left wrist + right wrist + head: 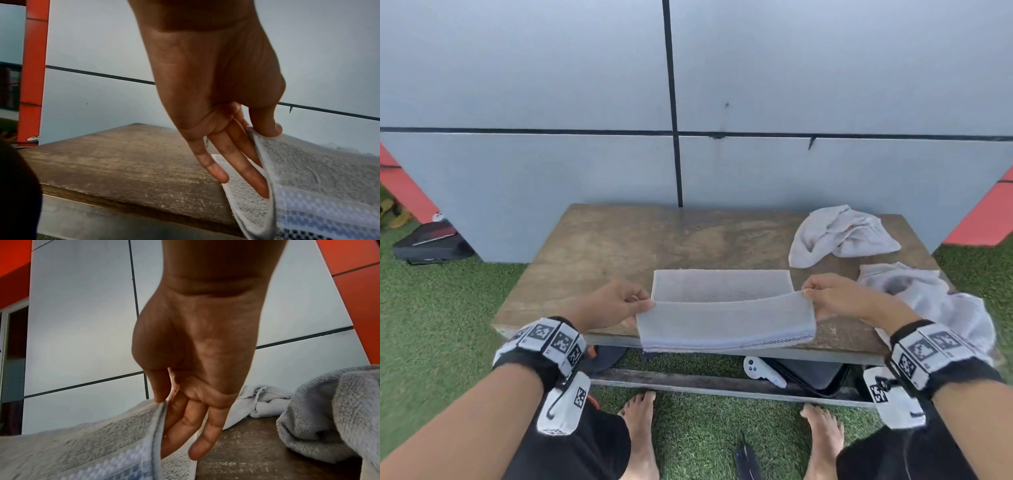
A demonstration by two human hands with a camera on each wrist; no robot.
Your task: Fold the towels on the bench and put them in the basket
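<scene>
A pale grey towel [726,320] lies spread on the wooden bench [602,260], its near half lifted and folded over. My left hand [616,303] pinches the towel's left corner between thumb and fingers [265,128]. My right hand [832,296] pinches the right corner the same way [162,392]. The other fingers of both hands hang straight below the cloth. In the wrist views the towel [308,178] [82,443] shows a blue-checked hem. Two crumpled towels lie on the bench's right end, one at the back [839,234] and one nearer [928,298]. No basket is in view.
The bench stands against a grey panelled wall [585,102] on green artificial turf [431,308]. Under the bench lie a white controller [760,370] and a dark case [815,375]. Another dark case [431,243] sits on the turf at the left. My bare feet [640,421] stand before the bench.
</scene>
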